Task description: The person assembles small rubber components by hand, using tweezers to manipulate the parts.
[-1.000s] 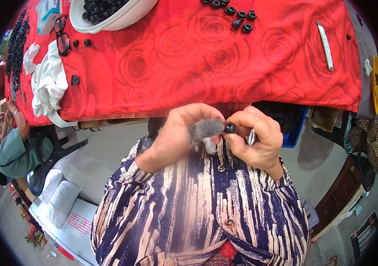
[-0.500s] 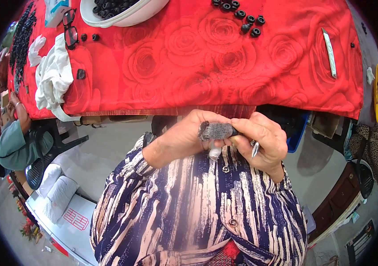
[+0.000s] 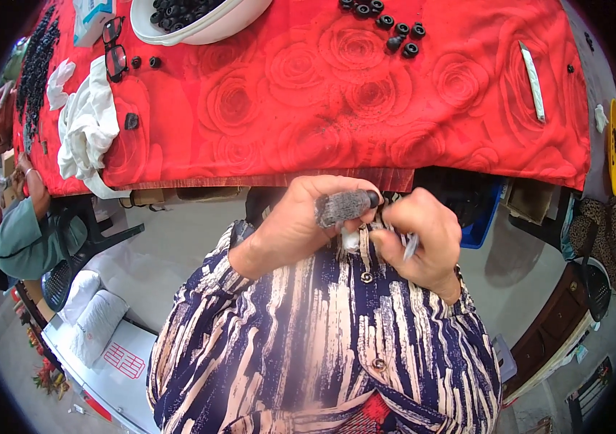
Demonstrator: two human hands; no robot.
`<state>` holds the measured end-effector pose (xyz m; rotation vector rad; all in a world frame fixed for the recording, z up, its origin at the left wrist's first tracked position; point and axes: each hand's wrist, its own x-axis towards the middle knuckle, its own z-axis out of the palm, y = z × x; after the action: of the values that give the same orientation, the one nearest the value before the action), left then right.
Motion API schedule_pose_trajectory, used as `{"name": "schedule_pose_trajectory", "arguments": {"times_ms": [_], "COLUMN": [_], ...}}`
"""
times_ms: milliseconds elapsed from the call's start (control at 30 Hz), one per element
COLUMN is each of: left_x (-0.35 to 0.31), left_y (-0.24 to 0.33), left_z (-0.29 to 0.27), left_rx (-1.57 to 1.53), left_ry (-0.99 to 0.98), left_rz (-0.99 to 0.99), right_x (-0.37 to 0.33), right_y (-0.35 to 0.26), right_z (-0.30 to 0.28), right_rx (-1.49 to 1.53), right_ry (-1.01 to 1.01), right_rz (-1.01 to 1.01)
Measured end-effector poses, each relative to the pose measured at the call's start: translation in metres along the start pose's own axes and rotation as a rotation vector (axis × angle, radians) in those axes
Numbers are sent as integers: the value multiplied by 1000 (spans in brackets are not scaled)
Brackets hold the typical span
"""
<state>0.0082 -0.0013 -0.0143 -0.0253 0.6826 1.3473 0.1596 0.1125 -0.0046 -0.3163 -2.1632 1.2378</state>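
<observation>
My left hand (image 3: 290, 220) is closed around a small round black part (image 3: 373, 198), with its thumb side up. Along its fingers lies a grey knitted sleeve (image 3: 340, 208) with a frayed dark edge; whether it is worn on a finger I cannot tell. A white wrapped tip (image 3: 351, 240) shows below it. Just to the right, my right hand (image 3: 424, 235) is curled, thumb and forefinger apart. A slim silvery tool (image 3: 411, 247) sticks out from its lower fingers, slightly blurred. Both hands are in front of my chest, near the table edge.
Red rose-patterned cloth (image 3: 264, 137) covers the table. On it are a white bowl (image 3: 210, 32) of black parts, several loose black parts (image 3: 402, 32), glasses (image 3: 115, 54), a white cloth (image 3: 87, 130) and a thin white strip (image 3: 532, 83). Another person (image 3: 22, 224) sits at left.
My right hand has drawn away from the black part, opening a gap between the hands. The left hand has shifted slightly left, and the black part's rounded end now shows.
</observation>
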Motion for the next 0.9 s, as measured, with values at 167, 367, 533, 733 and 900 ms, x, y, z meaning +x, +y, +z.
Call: {"name": "schedule_pose_trajectory", "arguments": {"times_ms": [167,367,533,733,900], "left_x": [-5,-6,-6,-5,-5], "left_y": [0,2,3,5,4], "left_z": [5,1,5,5,-1], "left_rx": [176,254,319,234,223], "left_ry": [52,11,30,33,65], "left_rz": [8,0,-16,-83,-86], "right_x": [-13,-8,-9,-11,-8], "right_y": [-3,-5,-3,0,1], "right_z": [-10,-6,-4,-3,-1], "right_rx": [287,219,245,266,267], "right_ry": [-97,-123,-118,-113,-138], "right_rz": [444,459,473,472,485]}}
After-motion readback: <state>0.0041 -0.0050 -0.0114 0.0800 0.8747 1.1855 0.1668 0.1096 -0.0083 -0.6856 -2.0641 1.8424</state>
